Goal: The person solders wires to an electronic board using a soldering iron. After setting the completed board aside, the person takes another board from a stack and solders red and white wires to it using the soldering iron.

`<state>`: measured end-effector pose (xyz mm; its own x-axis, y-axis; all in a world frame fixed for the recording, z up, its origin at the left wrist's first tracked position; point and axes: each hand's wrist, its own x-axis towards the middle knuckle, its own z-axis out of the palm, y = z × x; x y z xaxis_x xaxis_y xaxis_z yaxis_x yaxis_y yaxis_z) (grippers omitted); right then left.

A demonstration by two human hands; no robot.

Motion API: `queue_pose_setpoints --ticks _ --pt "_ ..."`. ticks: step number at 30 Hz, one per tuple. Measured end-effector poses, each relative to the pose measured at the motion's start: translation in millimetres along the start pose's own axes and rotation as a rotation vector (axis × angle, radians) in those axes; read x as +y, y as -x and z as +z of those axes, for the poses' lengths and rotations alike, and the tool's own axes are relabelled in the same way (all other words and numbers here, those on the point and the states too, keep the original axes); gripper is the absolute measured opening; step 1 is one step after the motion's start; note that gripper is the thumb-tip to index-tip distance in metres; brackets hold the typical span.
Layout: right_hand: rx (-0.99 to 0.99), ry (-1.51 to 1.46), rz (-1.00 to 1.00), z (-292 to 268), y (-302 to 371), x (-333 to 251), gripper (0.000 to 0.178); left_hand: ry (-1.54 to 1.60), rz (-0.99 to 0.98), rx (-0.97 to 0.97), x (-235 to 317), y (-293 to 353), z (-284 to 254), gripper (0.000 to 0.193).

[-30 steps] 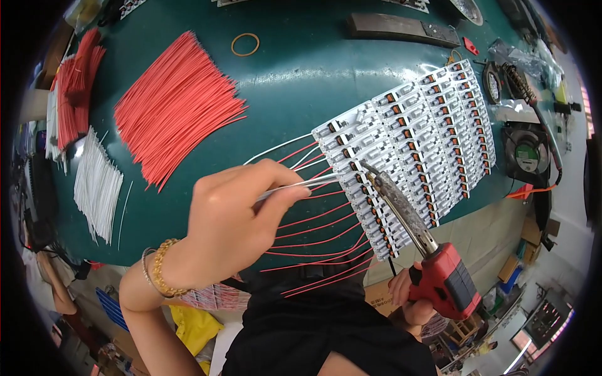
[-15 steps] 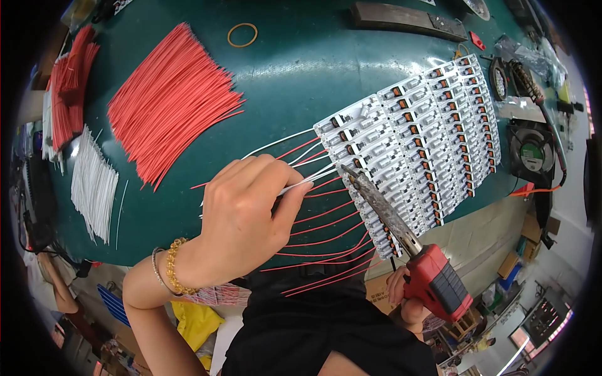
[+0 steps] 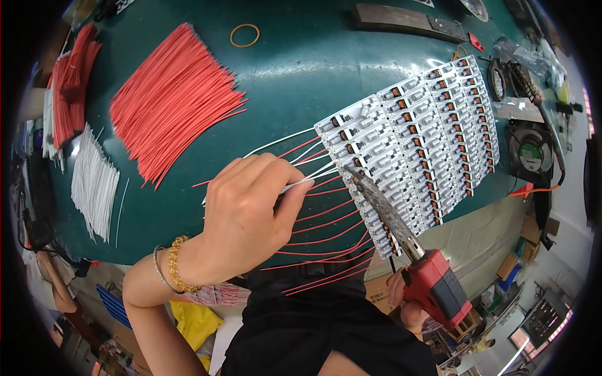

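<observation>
Your left hand (image 3: 244,203) pinches white wires (image 3: 324,173) at the left edge of the circuit board panel (image 3: 414,141), your right hand (image 3: 411,313) grips the soldering iron (image 3: 392,219), and red wires (image 3: 313,254) line that edge, but lower spots seem to lack white.

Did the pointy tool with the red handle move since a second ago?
Yes. Measured against the white board panel, the soldering iron has moved left, its tip now nearer the panel's left edge.

White wires (image 3: 322,172) in left hand (image 3: 251,203), soldering iron (image 3: 411,247) in right hand (image 3: 411,314).
</observation>
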<state>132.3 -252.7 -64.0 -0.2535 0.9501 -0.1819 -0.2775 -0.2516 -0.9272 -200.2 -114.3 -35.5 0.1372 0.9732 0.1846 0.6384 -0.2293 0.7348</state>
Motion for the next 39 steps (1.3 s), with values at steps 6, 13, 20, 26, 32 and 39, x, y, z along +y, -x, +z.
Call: queue_pose_setpoints --ticks 6,13,20,26,32,39 --pt "-0.052 0.212 0.265 21 -27 -27 0.023 -0.01 -0.001 -0.001 -2 2 1 0.014" --pt "0.182 0.714 -0.021 39 -13 -17 0.013 -0.016 0.006 -0.004 -1 1 0 0.014" --pt "0.283 0.72 0.024 45 -13 -18 0.015 -0.021 0.012 -0.007 0 0 1 0.013" --pt "0.149 0.336 0.169 45 -18 -32 0.031 -0.022 0.008 0.005 0 1 0 0.013" --pt "0.199 0.165 0.078 49 -14 -25 0.092 -0.019 0.141 0.148 4 -2 -9 0.011" --pt "0.242 0.114 0.092 -5 50 11 0.095 -0.022 0.041 -0.022 3 4 1 0.009"
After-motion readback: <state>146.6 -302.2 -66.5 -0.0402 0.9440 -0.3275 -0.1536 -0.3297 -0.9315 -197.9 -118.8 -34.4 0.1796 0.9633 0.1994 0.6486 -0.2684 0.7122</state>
